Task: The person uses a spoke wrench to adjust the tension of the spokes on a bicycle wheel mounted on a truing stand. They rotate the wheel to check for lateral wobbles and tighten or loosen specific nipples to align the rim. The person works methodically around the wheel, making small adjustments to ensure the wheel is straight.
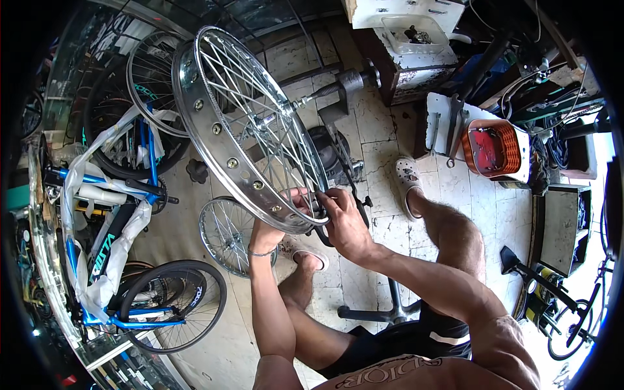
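Note:
A shiny silver bicycle wheel (218, 138) with a wide rim and many spokes is mounted upright, its axle held at a metal stand (351, 81). My left hand (266, 235) is closed round the lower part of the rim, with fingertips showing among the spokes. On the other side of the same stretch, my right hand (348, 224) is pinched at the rim's edge by the spoke ends. A small dark piece shows at its fingertips, too small to name. The rim hides part of my left palm.
Left stands a blue bicycle frame (153, 153) in wrapping, with wheels around it. A smaller spoked wheel (224, 244) lies on the tiled floor below my wheel. At the right, an orange basket (497, 123) and wrenches (455, 123) rest on a white surface. A clear tub (416, 39) sits behind.

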A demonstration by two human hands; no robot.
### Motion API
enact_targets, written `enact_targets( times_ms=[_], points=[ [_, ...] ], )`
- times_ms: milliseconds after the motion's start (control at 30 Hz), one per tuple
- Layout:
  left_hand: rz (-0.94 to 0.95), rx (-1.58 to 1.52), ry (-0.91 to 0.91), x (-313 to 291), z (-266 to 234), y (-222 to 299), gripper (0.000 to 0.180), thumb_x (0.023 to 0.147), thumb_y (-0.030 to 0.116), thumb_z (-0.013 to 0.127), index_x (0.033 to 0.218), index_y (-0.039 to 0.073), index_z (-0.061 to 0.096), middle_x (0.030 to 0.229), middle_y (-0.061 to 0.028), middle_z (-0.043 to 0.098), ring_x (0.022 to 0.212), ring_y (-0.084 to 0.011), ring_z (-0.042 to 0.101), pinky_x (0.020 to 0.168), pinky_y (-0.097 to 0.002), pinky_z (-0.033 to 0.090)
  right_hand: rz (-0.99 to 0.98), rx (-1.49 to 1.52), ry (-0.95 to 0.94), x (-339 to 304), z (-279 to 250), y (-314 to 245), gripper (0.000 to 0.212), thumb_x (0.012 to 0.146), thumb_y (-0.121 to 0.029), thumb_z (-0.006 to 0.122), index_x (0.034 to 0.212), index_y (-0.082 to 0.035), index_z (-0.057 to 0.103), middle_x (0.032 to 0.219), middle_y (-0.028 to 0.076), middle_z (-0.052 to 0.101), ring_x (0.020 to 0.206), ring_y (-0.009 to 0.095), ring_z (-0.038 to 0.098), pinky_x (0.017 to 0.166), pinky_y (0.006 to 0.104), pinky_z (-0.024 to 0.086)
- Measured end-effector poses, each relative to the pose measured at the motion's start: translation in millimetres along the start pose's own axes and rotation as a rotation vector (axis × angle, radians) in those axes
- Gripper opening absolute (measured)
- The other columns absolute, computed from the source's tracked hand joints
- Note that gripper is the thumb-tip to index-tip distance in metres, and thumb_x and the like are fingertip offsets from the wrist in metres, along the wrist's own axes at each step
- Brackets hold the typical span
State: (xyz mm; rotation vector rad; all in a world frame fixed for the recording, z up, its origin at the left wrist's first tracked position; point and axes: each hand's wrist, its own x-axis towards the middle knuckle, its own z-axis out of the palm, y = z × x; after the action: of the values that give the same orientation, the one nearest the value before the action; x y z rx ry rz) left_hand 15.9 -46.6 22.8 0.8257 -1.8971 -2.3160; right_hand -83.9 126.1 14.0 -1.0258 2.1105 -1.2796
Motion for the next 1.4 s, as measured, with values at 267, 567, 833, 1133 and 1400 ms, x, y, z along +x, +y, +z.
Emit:
enact_targets(
  times_ms=[267,567,833,1133,1400],
  points=[
    [0.043,0.393,0.096,11.3,3.7,-19.4,0.035,0.088,0.015,0.074,0.117,-0.001,0.061,0.092,-0.0039,0.068,0.083,-0.0106,0.064,0.076,-0.0246,0.053,0.007,0.073,0.077,-1.8,0.9,-3.6,0.058,0.077,0.008,0.059,0.132,0.002,0.042,0.125,0.025,0.046,0.112,0.044,0.049,0.095,0.0465,0.046],
    [0.013,0.070,-0.122,-2.9,-2.7,4.5,0.050,0.090,0.007,0.070,0.136,-0.001,0.052,0.106,-0.0021,0.063,0.090,-0.0074,0.059,0.080,-0.0227,0.049,-0.027,0.037,0.054,-1.0,-0.4,-2.1,0.054,0.079,0.005,0.060,0.130,0.001,0.044,0.125,0.024,0.046,0.110,0.044,0.050,0.094,0.0472,0.046],
    [0.084,0.285,0.005,14.4,16.3,-10.4,0.030,0.089,0.012,0.073,0.114,0.001,0.062,0.091,0.0015,0.063,0.082,-0.0056,0.057,0.072,-0.0221,0.048,-0.018,-0.003,-0.008,5.7,1.0,10.7,0.049,0.078,0.006,0.060,0.126,0.003,0.047,0.126,0.026,0.047,0.110,0.045,0.051,0.094,0.0468,0.047],
    [-0.039,0.109,0.082,1.3,11.7,8.4,0.023,0.095,0.017,0.066,0.109,-0.001,0.065,0.089,-0.0012,0.066,0.078,-0.0079,0.060,0.070,-0.0242,0.050,0.066,0.077,0.048,1.6,-4.0,-5.9,0.050,0.078,0.007,0.057,0.126,0.003,0.044,0.121,0.025,0.047,0.105,0.045,0.053,0.090,0.0489,0.047],
    [-0.058,-0.033,0.009,12.0,7.4,-14.2,0.023,0.092,0.015,0.069,0.109,0.001,0.064,0.091,-0.0016,0.067,0.078,-0.0067,0.060,0.069,-0.0211,0.050,0.012,-0.004,0.009,5.6,6.9,5.2,0.040,0.074,0.004,0.059,0.113,0.003,0.056,0.105,0.023,0.060,0.099,0.041,0.055,0.091,0.0452,0.045]
  ],
)
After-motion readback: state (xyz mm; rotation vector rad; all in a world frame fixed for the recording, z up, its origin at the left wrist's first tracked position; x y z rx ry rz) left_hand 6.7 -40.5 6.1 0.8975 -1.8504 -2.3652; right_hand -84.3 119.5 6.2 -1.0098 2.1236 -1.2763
